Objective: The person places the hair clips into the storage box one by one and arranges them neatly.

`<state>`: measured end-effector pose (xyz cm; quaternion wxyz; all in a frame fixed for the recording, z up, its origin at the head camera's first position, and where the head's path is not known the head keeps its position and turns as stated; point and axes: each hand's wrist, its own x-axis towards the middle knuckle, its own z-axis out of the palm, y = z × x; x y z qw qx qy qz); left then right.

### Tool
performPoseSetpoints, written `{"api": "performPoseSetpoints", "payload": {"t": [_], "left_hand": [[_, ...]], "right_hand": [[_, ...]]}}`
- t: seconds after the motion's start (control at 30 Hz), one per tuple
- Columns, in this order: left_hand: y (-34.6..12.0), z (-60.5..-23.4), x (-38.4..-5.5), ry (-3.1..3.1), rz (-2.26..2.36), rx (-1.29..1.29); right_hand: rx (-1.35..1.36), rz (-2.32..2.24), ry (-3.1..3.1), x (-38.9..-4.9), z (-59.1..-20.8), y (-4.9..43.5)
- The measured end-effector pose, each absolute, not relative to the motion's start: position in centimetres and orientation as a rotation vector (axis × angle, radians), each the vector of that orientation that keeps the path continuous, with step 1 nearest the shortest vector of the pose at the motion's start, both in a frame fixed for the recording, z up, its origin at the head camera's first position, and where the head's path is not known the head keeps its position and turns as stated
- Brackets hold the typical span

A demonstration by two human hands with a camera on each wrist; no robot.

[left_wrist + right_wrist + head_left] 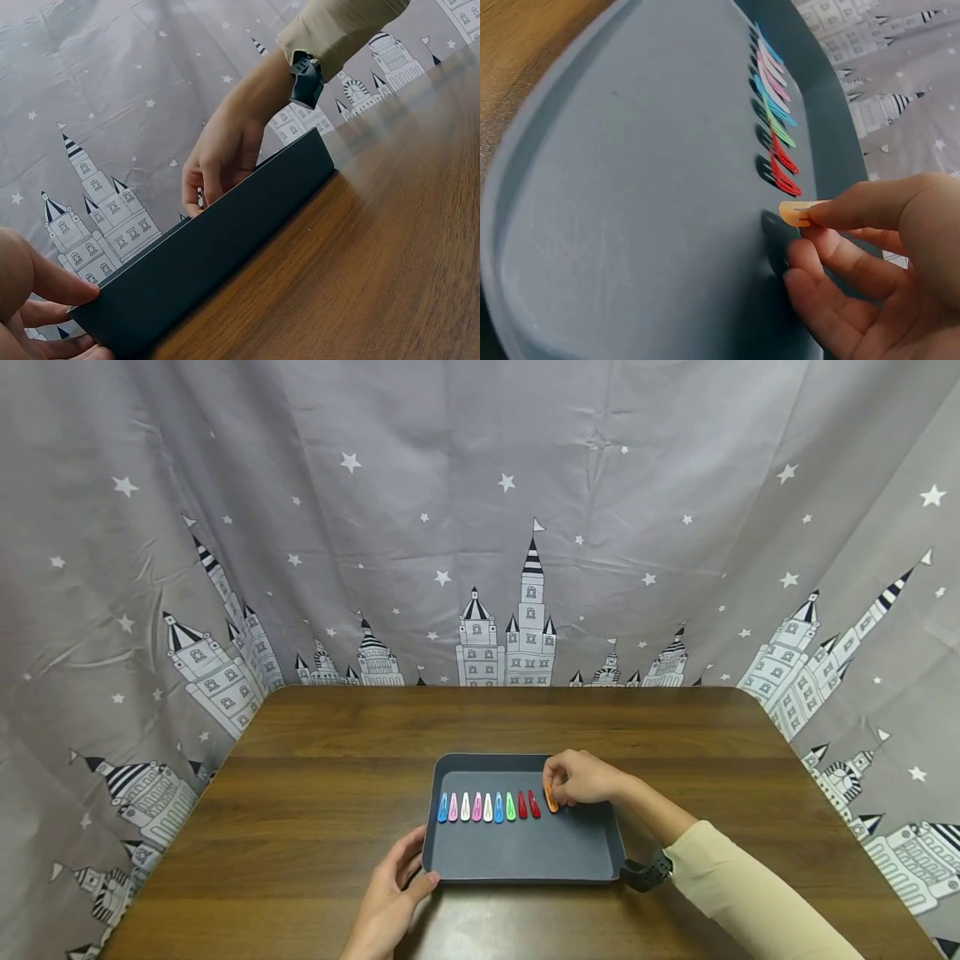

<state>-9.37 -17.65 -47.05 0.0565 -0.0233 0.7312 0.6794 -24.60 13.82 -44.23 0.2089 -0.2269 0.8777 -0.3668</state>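
A dark grey tray [525, 864] lies on the table with a row of colourful snap hair clips inside. From the left come blue [442, 807], pink, white and further colours, ending with two red clips [534, 804]. At the row's right end my right hand [581, 777] pinches an orange hair clip [793, 213] between thumb and fingers, just over the tray floor. My left hand [393, 889] grips the tray's front left corner, thumb [71, 289] on the rim and fingers along the outer side.
A brown wooden table [322, 777] carries the tray. Behind and beside it hangs a grey curtain [390, 552] printed with castles and stars. A dark band [647, 872] circles the right wrist near the tray's front right corner.
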Motion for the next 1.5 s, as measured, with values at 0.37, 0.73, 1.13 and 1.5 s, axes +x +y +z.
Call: {"api": "performPoseSetpoints", "payload": {"t": [0.37, 0.73, 1.13, 1.5], "left_hand": [[-17.6, -47.1, -9.5, 2.228, 2.059, -0.065], [-17.7, -47.1, -9.5, 2.233, 2.052, -0.063], [-17.8, -47.2, -9.4, 2.228, 2.05, -0.073], [-17.7, -47.3, -9.4, 2.227, 2.061, -0.069]], "right_hand": [[-0.596, -0.951, 2.509, -24.2, -45.0, 13.2], [-0.666, -0.722, 2.673, -23.7, -44.6, 12.7], [-0.678, -0.615, 2.733, -23.2, -44.3, 12.4], [-0.697, -0.602, 2.707, -22.8, -44.1, 12.6]]}}
